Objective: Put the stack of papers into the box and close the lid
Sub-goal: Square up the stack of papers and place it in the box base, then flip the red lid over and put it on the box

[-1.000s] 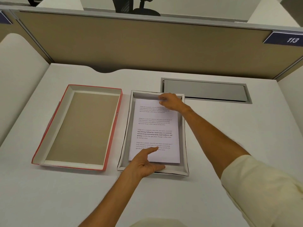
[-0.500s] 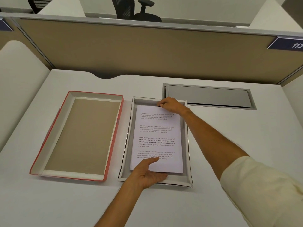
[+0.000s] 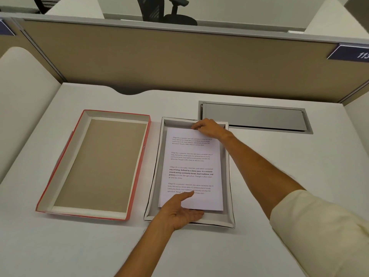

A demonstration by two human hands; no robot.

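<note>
A stack of printed white papers [image 3: 191, 164] lies inside the shallow grey-white box [image 3: 226, 176] in the middle of the desk. My left hand [image 3: 179, 211] grips the stack's near edge, thumb on top and fingers underneath. At the far edge my right hand [image 3: 207, 127] curls its fingers over the stack's top corner. The red-edged lid [image 3: 117, 116] lies upside down to the left of the box, its brown inside facing up, and neither hand touches it.
A grey metal cable hatch [image 3: 253, 116] is set into the white desk just behind the box on the right. A tan partition wall [image 3: 179, 62] closes off the back. A black office chair [image 3: 165, 9] stands beyond it.
The view has tilted, so everything sits lower in the frame. Both hands stay on the ends of the stack, which rests in the box as before.
</note>
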